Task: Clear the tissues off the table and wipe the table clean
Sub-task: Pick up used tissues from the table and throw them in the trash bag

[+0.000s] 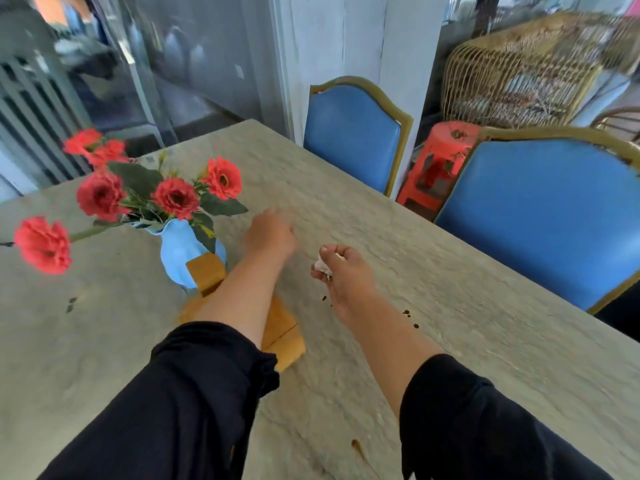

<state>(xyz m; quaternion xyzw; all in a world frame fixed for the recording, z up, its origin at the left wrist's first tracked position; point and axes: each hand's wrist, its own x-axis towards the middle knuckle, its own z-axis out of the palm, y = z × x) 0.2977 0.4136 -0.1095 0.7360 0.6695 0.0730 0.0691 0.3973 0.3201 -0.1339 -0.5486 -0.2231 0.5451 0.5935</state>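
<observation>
A crumpled white tissue (pixel 322 266) is bunched in my right hand (pixel 343 271), which hovers low over the middle of the grey stone table (pixel 450 306). My left hand (pixel 270 233) reaches forward just left of it, fingers curled downward over the tabletop; whether it holds anything is hidden. Small dark crumbs (pixel 406 312) lie on the table beside my right wrist, and a brown smear (pixel 356 446) sits near the front edge.
A light blue vase (pixel 180 251) of red flowers stands left of my left arm, with a wooden stand (pixel 280 341) under that arm. Two blue padded chairs (pixel 353 133) (pixel 547 216) line the table's right side, a red stool (pixel 440 161) behind them.
</observation>
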